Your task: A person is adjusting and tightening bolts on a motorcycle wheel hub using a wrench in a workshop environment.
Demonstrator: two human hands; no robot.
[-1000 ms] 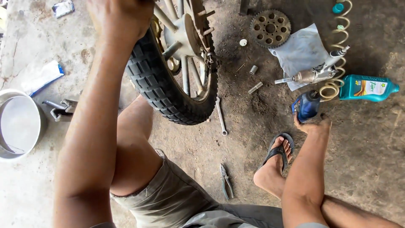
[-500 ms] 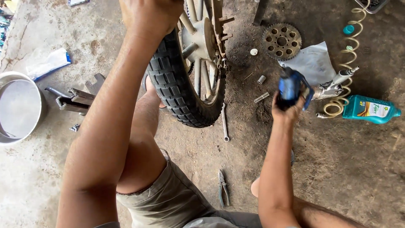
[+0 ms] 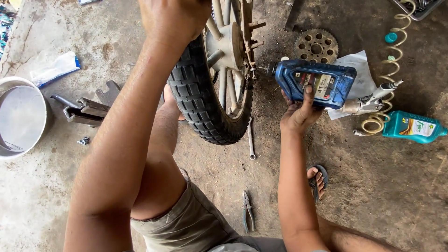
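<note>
Khaki shorts [image 3: 196,224], dark flip-flop [image 3: 317,184], bare arms.

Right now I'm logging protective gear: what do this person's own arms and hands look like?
Both arms are bare, with no sleeves in view. The left hand and right hand wear no gloves; no watch, ring or bracelet shows. The forearms look hairy.

The right hand [image 3: 298,114], down at four o'clock on the floor a second ago, now holds the blue oil bottle [image 3: 315,83] tipped sideways, its spout at the wheel hub [image 3: 235,42].
</note>
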